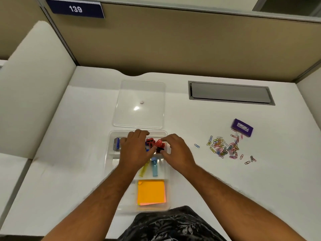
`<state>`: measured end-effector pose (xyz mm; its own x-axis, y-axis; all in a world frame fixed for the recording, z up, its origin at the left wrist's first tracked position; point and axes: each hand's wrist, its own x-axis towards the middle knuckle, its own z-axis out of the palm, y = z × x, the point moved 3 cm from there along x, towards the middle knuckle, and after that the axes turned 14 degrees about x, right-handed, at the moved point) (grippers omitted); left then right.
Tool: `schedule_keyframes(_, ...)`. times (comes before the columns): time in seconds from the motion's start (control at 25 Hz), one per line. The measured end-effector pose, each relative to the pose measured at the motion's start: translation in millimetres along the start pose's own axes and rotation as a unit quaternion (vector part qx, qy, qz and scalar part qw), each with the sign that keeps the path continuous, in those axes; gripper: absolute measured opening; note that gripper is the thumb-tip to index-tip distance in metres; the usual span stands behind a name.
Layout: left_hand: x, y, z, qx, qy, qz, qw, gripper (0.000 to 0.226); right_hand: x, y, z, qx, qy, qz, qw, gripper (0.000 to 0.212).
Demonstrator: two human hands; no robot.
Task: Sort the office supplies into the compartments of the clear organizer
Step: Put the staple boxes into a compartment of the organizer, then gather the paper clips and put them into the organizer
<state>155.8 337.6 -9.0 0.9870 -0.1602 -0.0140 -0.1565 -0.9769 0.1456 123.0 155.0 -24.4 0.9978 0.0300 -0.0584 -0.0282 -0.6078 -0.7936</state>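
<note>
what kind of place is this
Most likely an office cubicle: a white desk boxed in by a tan partition, a numbered sign reading 139 on the partition's top edge, and a grey cable hatch set into the desktop.

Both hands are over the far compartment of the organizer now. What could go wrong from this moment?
1. The right hand pinches a red sharpener at the wall of the clear organizer; it might drop outside.
2. The paper clips lie loose near the purple box; a sweeping forearm may scatter them.
</note>
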Motion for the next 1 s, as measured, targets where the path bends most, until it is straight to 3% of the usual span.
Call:
schedule_keyframes(0.4, 1, 163, 41, -0.043, -0.088, 0.160, 0.982, 0.048, -68, 113, -114, -0.009, 0.056, 0.087, 0.995, 0.044)
schedule_keyframes(0.64, -4, 225, 91, -0.029, -0.179, 0.115, 0.977, 0.081, -97, 187, -193, -0.074, 0.148, 0.204, 0.965, 0.055)
schedule_keyframes(0.8, -16, 261, 112, -0.018, -0.164, 0.091, 0.982, 0.080, -118, 224, -217, -0.079, 0.170, 0.289, 0.939, 0.074)
schedule_keyframes(1.0, -6, 303, 118, -0.040, -0.157, 0.096, 0.982, 0.072, -92, 238, -210, -0.033, 0.129, 0.269, 0.954, 0.074)
